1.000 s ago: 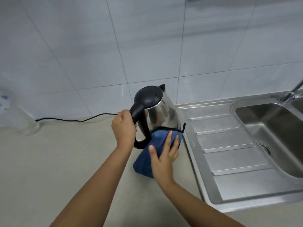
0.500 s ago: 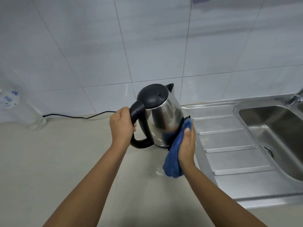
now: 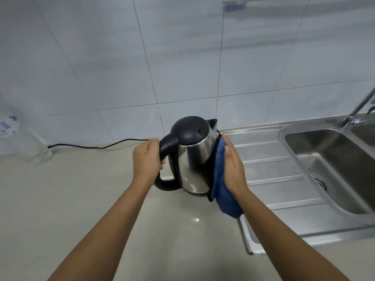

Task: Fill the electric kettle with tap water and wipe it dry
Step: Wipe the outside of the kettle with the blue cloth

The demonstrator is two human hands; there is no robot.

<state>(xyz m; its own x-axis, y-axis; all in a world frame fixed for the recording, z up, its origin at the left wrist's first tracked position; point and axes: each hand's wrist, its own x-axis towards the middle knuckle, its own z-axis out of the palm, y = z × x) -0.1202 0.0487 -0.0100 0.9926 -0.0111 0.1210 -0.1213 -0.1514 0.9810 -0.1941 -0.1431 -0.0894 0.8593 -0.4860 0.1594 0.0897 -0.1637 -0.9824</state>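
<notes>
A stainless steel electric kettle (image 3: 195, 159) with a black lid and black handle stands upright on the beige counter, just left of the sink's drainboard. My left hand (image 3: 147, 158) is wrapped around the top of the black handle. My right hand (image 3: 233, 165) presses a blue cloth (image 3: 221, 191) flat against the kettle's right side, near the spout. The cloth hangs down below my palm. The kettle's lid is shut. The side under the cloth is hidden.
A steel sink (image 3: 332, 167) with a ribbed drainboard lies to the right, its tap (image 3: 359, 110) at the far right. A black cord (image 3: 91, 146) runs along the tiled wall. A clear plastic bottle (image 3: 24, 142) stands at the left edge of the counter.
My right hand with the blue cloth has slid from the kettle's front lower side around to its right side and up toward the spout. My left hand keeps hold of the handle.
</notes>
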